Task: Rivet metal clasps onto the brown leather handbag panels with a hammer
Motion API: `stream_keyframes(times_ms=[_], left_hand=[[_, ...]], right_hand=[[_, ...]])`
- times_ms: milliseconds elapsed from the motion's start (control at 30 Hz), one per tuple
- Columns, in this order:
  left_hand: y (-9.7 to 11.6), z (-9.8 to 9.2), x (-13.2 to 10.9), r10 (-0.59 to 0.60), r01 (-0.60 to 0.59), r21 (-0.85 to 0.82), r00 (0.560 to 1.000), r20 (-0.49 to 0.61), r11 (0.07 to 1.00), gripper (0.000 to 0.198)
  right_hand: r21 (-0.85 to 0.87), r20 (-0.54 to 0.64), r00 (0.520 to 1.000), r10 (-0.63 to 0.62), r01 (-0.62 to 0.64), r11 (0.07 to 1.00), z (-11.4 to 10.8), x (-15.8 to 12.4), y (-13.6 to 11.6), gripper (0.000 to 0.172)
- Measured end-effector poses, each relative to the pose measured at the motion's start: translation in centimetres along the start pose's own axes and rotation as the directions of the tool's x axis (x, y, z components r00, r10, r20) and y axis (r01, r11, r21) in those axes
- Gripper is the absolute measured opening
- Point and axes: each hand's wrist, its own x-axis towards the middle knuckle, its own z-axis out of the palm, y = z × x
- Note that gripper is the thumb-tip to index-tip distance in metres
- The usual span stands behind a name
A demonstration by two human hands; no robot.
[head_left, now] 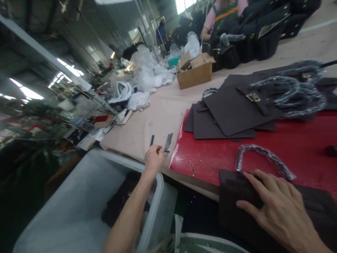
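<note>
My right hand point(273, 200) lies with its fingers spread on a dark brown bag panel point(237, 218) at the near edge of the table. A plastic-wrapped handle point(260, 151) arches up from that panel. Over the table's front edge, my left hand point(154, 157) is closed, its fingertips pinched beside some small metal tools point(169, 142); whatever it may hold is too small to make out. A thin dark strip point(152, 140) lies just beyond its knuckles.
Brown panels point(237, 109) with wrapped handles are stacked on a red sheet point(200, 154). Behind stand a cardboard box point(196, 75), plastic bags point(147, 70) and black bags point(265, 38). A large pale bin point(65, 203) is at the lower left. Two people are farther back.
</note>
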Motion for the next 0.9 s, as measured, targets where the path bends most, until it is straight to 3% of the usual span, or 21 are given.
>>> stream_keyframes(times_ms=[100, 200, 400, 567, 667, 767, 833, 900], left_hand=[[-2.2, -1.6, 3.3, -0.166, 0.152, 0.147, 0.982, 0.087, 0.977, 0.024], [-2.0, -1.7, 5.3, -0.157, 0.130, 0.156, 0.971, 0.181, 0.979, 0.024], [1.3, 0.5, 6.4, -0.123, 0.046, 0.173, 0.877, 0.464, 0.984, 0.042], [0.6, 2.8, 7.6, -0.204, 0.103, 0.211, 0.813, 0.546, 0.972, 0.031], [-1.1, 3.2, 8.0, -0.247, 0.273, 0.036, 0.798, 0.550, 0.961, 0.025], [-2.4, 2.1, 7.3, -0.221, 0.402, -0.262, 0.823, 0.523, 0.877, 0.025], [-2.2, 1.2, 6.1, -0.178, 0.410, -0.441, 0.860, 0.478, 0.798, 0.028], [-0.9, 0.6, 4.1, -0.110, 0.341, -0.633, 0.920, 0.376, 0.695, 0.029]], right_hand=[[-0.002, -0.006, 1.000, -0.002, 0.002, 1.000, -0.1, 0.0, 0.0, 0.059], [0.001, 0.004, 1.000, 0.004, -0.004, 1.000, 0.1, 0.0, 0.0, 0.059], [-0.006, 0.094, 0.993, 0.070, -0.070, 0.998, -0.8, 0.0, -0.6, 0.056], [0.006, 0.243, 0.955, 0.170, -0.176, 0.984, -2.1, 0.3, -1.7, 0.071], [0.029, 0.265, 0.945, 0.194, -0.208, 0.978, -2.4, 0.4, -1.9, 0.072], [0.043, 0.261, 0.945, 0.197, -0.215, 0.976, -2.4, 0.3, -2.0, 0.071], [0.047, 0.256, 0.946, 0.197, -0.216, 0.975, -2.3, 0.2, -2.0, 0.071], [0.046, 0.254, 0.947, 0.198, -0.217, 0.975, -2.2, 0.2, -2.0, 0.071]])
